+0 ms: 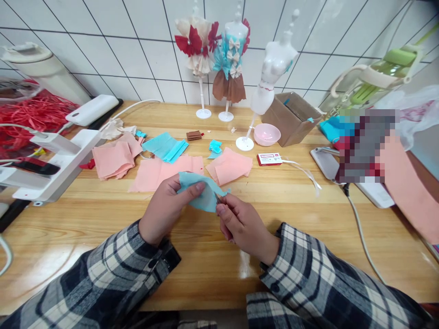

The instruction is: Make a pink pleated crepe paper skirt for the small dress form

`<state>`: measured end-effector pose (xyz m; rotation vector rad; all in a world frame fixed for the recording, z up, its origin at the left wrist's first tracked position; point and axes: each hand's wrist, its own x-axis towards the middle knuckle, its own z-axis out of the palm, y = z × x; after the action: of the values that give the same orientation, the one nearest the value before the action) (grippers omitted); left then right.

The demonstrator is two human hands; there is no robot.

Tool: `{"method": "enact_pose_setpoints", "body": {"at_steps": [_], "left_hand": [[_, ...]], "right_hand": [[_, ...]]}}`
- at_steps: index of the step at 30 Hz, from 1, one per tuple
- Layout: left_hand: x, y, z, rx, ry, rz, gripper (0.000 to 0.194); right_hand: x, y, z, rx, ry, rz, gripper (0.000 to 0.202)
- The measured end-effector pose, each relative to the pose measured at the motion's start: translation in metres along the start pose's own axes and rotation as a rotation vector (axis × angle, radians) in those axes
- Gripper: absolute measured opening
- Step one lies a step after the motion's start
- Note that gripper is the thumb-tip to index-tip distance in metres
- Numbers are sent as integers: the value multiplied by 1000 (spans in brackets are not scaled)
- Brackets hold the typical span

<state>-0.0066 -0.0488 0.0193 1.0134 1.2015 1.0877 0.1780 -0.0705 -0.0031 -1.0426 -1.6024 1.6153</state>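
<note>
My left hand [164,201] pinches a piece of light blue crepe paper [202,201] between thumb and fingers, above the table. My right hand [242,221] is closed around small scissors [217,198], their metal blades at the paper's right edge. The handles are hidden in my fingers. Just beyond the hands lie flat pink crepe paper pieces [151,176] and a folded pink piece [233,167]. On top of the flat pink paper rests a brighter blue sheet [166,146]. A crumpled blue scrap [215,146] lies close to the folded pink piece.
Dressed mannequins [202,82] and a bare white mannequin [267,77] stand along the tiled wall. A pink bowl [266,135], a brown box [291,119] and a small red-white box [269,159] are nearby. A power strip [58,169] sits left; a cable [360,228] runs right.
</note>
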Motion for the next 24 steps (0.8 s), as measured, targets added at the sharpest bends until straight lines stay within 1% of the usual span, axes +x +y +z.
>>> {"method": "enact_pose_setpoints", "body": {"at_steps": [3,9,11,16,19,22,24], "left_hand": [[2,2,-5,40,-5,22,18],[2,8,-10,73,-58,7,19],[2,8,-10,60,-75,-15,19],[2,5,-6,-30,-154,-120,23],[4,6,-4,-107,-110,-145,25],[5,6,-2,-163,-43,-132,26],[5,7,-2,-179,-32,-127,25]], "right_hand": [[0,0,0,-11,-23,2,23],[1,-2,-2,-42,-54,5,23],[1,-3,-2,-36,-53,11,22],[1,-3,-3,-29,-29,-4,22],[2,-1,-2,-17,-25,24,22],[2,1,-1,-4,-25,39,22],[2,2,-1,19,-12,39,22]]}}
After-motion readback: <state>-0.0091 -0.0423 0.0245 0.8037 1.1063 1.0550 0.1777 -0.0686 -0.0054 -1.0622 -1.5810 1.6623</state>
